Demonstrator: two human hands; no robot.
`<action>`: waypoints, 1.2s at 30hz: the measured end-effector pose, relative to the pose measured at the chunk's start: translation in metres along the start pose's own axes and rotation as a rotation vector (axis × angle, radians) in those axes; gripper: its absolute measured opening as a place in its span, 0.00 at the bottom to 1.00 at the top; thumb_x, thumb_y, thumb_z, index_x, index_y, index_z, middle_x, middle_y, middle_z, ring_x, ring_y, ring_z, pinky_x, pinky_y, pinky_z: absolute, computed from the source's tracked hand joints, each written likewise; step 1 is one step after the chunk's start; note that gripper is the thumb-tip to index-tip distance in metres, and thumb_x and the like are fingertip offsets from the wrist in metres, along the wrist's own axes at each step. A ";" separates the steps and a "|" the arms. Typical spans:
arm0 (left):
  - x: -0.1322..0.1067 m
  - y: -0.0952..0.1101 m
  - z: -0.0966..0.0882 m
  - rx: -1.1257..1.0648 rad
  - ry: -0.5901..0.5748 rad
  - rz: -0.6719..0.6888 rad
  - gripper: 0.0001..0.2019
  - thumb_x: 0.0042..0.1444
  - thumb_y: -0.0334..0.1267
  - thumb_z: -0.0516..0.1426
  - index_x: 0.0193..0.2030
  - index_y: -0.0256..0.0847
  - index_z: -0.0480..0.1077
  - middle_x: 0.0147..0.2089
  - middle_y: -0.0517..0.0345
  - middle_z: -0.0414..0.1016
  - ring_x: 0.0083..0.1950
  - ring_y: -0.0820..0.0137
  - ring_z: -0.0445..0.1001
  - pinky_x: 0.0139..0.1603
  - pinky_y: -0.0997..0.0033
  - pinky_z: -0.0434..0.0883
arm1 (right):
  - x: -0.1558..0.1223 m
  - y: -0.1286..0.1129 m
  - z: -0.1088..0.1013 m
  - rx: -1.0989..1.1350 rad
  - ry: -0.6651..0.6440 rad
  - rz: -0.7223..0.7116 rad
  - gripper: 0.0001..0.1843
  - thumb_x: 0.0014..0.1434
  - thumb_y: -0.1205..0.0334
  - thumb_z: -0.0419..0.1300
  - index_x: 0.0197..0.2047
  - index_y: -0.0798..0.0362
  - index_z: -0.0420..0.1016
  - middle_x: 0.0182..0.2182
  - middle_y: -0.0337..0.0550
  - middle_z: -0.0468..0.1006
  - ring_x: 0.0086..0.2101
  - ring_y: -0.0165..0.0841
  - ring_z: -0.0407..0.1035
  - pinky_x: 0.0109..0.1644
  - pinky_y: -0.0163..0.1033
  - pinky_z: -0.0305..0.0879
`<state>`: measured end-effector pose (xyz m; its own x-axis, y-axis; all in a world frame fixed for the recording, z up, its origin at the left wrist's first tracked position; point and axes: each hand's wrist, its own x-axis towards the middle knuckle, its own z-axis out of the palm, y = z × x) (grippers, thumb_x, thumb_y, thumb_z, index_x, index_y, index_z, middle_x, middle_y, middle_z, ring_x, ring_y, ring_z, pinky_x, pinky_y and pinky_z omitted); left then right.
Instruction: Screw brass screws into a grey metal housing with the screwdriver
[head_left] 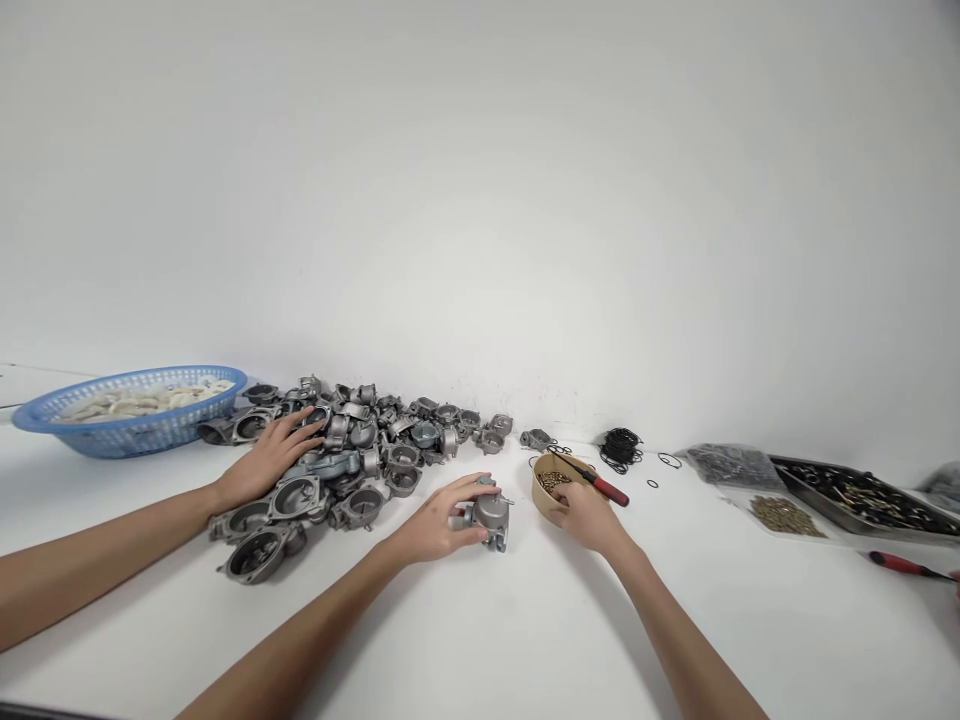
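Observation:
My left hand [439, 522] is closed round a small grey metal casting [491, 515] that rests on the white table [480, 640]. Just to its right, my right hand [586, 512] sits at the rim of a small brown bowl [541, 492] of tiny brass pieces. It grips a red-handled screwdriver [609, 490] whose dark shaft lies across the bowl. Left of me is a heap of similar grey castings [360, 440]. Another person's hand [271, 458], reaching in from the left edge, lies with spread fingers on that heap.
A blue plastic basket [112, 432] of white rings stands at the far left. Right of the bowl lie black O-rings [621, 447], a clear bag of dark parts [731, 465], brass pieces [787, 515], a metal tray [862, 495] and a second red-handled tool [900, 566]. A white wall stands behind.

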<state>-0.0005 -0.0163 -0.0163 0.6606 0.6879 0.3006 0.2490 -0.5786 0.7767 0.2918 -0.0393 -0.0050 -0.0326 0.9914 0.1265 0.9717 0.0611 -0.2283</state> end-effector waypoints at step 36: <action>0.001 -0.005 0.004 -0.049 0.019 -0.042 0.33 0.52 0.46 0.67 0.66 0.52 0.67 0.73 0.49 0.54 0.70 0.48 0.59 0.66 0.49 0.64 | 0.000 0.007 0.006 0.058 -0.017 0.022 0.13 0.58 0.62 0.59 0.22 0.51 0.63 0.21 0.38 0.71 0.24 0.33 0.66 0.25 0.36 0.45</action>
<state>0.0019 -0.0146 -0.0219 0.6369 0.7194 0.2771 0.2407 -0.5271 0.8150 0.2974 -0.0377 -0.0118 -0.0155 0.9944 0.1045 0.9572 0.0449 -0.2861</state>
